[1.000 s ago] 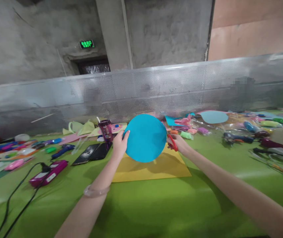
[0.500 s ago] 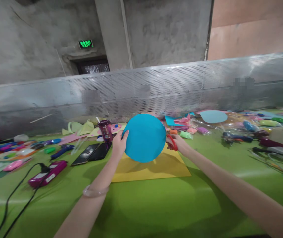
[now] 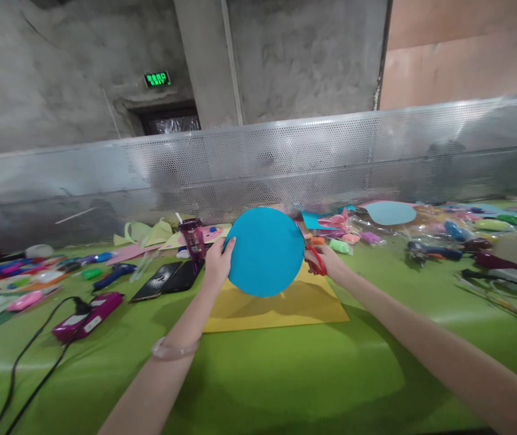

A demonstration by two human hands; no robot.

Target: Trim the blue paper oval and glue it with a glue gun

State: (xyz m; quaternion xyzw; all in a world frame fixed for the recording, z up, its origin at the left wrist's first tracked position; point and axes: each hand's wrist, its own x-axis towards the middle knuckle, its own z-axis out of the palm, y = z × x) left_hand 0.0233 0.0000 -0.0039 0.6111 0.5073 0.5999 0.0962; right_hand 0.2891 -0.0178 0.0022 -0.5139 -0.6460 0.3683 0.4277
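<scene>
My left hand (image 3: 219, 264) pinches the left edge of a blue paper circle (image 3: 265, 252) and holds it upright above a yellow paper sheet (image 3: 285, 305) that lies on the green table. My right hand (image 3: 327, 263) is closed around red-handled scissors (image 3: 316, 259) at the circle's right edge. The scissor blades are hidden behind the paper. A clear bangle sits on my left wrist.
Two dark phones (image 3: 167, 280) and a purple bottle (image 3: 193, 238) lie left of my hands. A magenta glue gun (image 3: 88, 316) with a black cord is further left. Coloured pens, paper scraps, clay packets and a pale blue circle (image 3: 389, 213) crowd the back. A perforated metal barrier (image 3: 285, 163) runs behind.
Almost nothing differs. Both hands keep their hold, and the blue circle has shifted very slightly upward.
</scene>
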